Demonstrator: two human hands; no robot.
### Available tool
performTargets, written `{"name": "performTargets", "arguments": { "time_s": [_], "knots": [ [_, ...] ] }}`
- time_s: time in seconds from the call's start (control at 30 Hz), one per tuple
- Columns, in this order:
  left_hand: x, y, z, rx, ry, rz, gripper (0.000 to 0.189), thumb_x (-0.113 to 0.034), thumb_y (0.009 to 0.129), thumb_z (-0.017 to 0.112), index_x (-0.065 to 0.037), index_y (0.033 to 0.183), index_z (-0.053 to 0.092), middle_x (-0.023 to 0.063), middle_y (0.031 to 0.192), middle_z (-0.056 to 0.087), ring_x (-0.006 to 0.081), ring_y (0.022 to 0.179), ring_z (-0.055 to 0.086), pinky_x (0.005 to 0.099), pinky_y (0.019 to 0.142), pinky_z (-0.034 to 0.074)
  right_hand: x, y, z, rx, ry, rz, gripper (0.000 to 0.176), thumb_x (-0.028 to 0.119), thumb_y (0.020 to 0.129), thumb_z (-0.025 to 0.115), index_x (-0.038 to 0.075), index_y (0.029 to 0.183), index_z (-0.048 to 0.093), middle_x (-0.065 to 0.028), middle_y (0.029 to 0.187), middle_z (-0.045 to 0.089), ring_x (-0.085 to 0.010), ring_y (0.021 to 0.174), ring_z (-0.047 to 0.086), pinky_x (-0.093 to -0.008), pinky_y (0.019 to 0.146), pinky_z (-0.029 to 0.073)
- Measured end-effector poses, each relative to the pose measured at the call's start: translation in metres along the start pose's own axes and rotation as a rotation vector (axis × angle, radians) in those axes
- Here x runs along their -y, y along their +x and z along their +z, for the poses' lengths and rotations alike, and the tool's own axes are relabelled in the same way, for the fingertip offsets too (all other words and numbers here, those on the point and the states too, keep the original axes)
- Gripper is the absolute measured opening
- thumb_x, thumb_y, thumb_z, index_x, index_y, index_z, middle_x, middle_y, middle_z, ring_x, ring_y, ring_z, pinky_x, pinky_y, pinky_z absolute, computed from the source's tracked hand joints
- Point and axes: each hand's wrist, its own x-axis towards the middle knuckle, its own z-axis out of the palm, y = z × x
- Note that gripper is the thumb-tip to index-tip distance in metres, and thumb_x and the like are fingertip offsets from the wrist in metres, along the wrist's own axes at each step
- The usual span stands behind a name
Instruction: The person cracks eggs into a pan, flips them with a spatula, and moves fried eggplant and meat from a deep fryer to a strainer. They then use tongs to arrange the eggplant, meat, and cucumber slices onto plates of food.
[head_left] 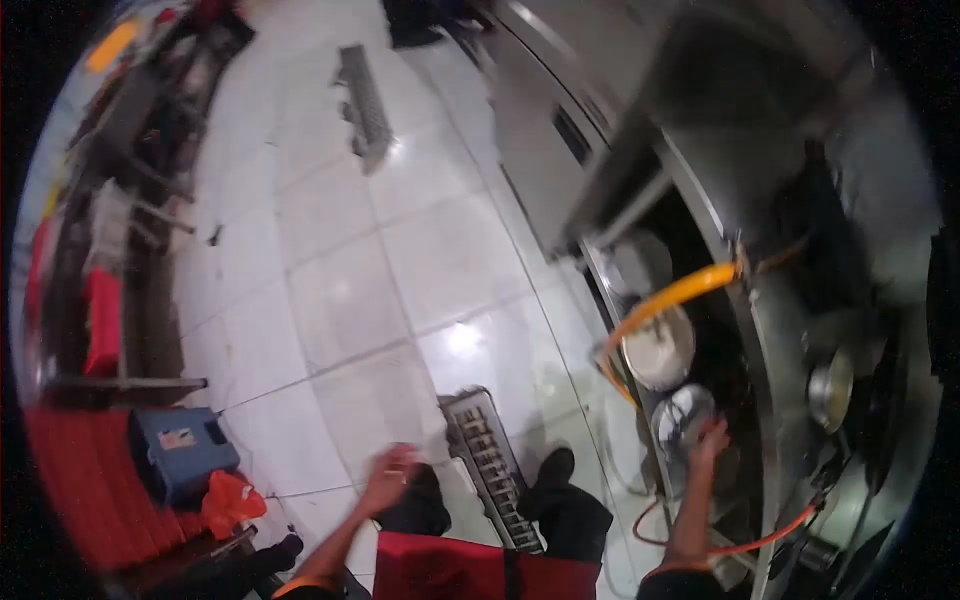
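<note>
My right hand (708,440) reaches to the lower shelf of the steel counter, at the edge of a shiny round metal pot or lid (682,412). Its fingers are blurred, so its grip is unclear. A pale round lid or pot (660,348) sits just beyond. My left hand (392,472) hangs over the tiled floor near my left leg, smeared by motion; nothing is clearly visible in it. Below me a red apron (440,568) shows.
A floor drain grate (486,455) runs between my feet; another grate (366,110) lies farther ahead. An orange hose (680,292) loops off the counter at right. At left are a blue box (182,455), an orange-red bag (232,503) and a metal rack (130,383).
</note>
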Motion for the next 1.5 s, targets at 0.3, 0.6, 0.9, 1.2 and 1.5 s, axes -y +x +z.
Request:
{"name": "performTargets", "arguments": {
  "time_s": [0.3,0.6,0.9,1.2,1.5],
  "knots": [
    [-0.318,-0.064,0.066,0.792,-0.196,0.408,0.043,-0.024,0.089,0.051,0.002,0.123,0.043,0.0154,0.126,0.05,0.0301,0.11,0.052,0.0379,0.094,0.044,0.248,-0.43,0.055,0.355,-0.277,-0.645,0.046,0.019,0.083,0.061,0.003,0.123,0.044,-0.0128,0.107,0.055,-0.0244,0.093,0.056,-0.0331,0.078,0.049],
    [-0.511,-0.112,0.111,1.281,-0.943,-0.315,0.028,-0.016,0.097,0.041,-0.004,0.122,0.044,0.0091,0.12,0.053,0.0186,0.104,0.056,0.0313,0.09,0.047,0.407,-0.454,-0.053,0.164,0.12,-0.57,0.047,0.003,0.081,0.058,0.002,0.125,0.041,-0.0123,0.111,0.049,-0.0234,0.106,0.05,-0.0316,0.091,0.039],
    [-0.648,-0.052,0.329,1.068,-0.878,-0.318,0.039,-0.03,0.092,0.053,0.0,0.117,0.047,0.0121,0.109,0.054,0.0212,0.097,0.057,0.0301,0.084,0.051,0.518,-0.27,-0.209,-0.389,-0.174,-0.966,0.04,0.008,0.081,0.062,0.003,0.118,0.051,-0.0165,0.113,0.051,-0.0313,0.106,0.051,-0.0373,0.091,0.041],
    [-0.71,-0.025,0.441,1.049,-0.857,-0.386,0.036,-0.031,0.093,0.052,-0.003,0.114,0.049,0.013,0.104,0.057,0.0211,0.094,0.06,0.0281,0.082,0.053,0.515,-0.144,-0.241,-0.44,0.053,-0.881,0.036,0.005,0.08,0.062,0.004,0.115,0.054,-0.0165,0.114,0.053,-0.0349,0.107,0.052,-0.0395,0.092,0.041],
    [-0.72,-0.011,0.473,0.986,-0.772,-0.41,0.03,-0.027,0.092,0.051,-0.002,0.11,0.049,0.0108,0.1,0.059,0.0221,0.086,0.063,0.0282,0.074,0.055,0.493,-0.087,-0.251,-0.051,0.675,-0.447,0.037,0.011,0.09,0.051,0.0,0.124,0.043,-0.0142,0.119,0.051,-0.0254,0.107,0.055,-0.0366,0.094,0.042]
  ]
}}
